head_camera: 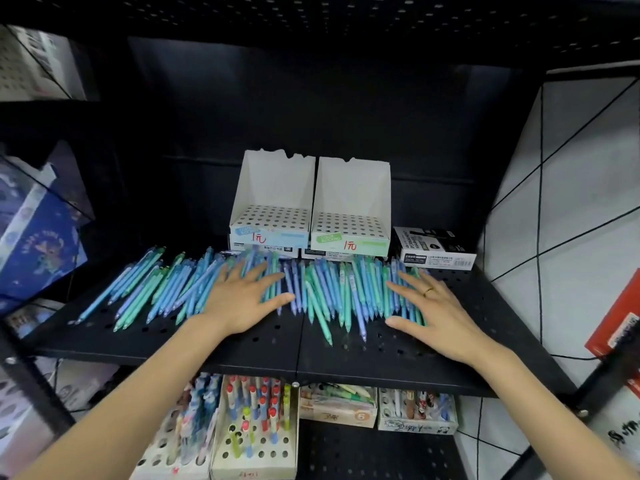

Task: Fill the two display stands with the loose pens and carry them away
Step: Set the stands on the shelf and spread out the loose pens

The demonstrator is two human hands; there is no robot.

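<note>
Two white cardboard display stands sit side by side at the back of the black shelf [242, 341]: the left stand [272, 199] has a blue label, the right stand [351, 202] a green one. Their hole grids hold no pens. Many loose blue and green pens [322, 289] lie spread in a row in front of them. My left hand [242, 299] lies flat on the pens left of centre, fingers apart. My right hand [433, 313], with a ring, lies flat on the pens at the right, fingers apart. Neither hand grips anything.
A black-and-white marker box [434, 249] stands right of the stands. Below the shelf are several pen boxes [256, 427]. Blue boxes [38, 237] sit at the left, a white tiled wall [571, 202] and a red item [620, 317] at the right.
</note>
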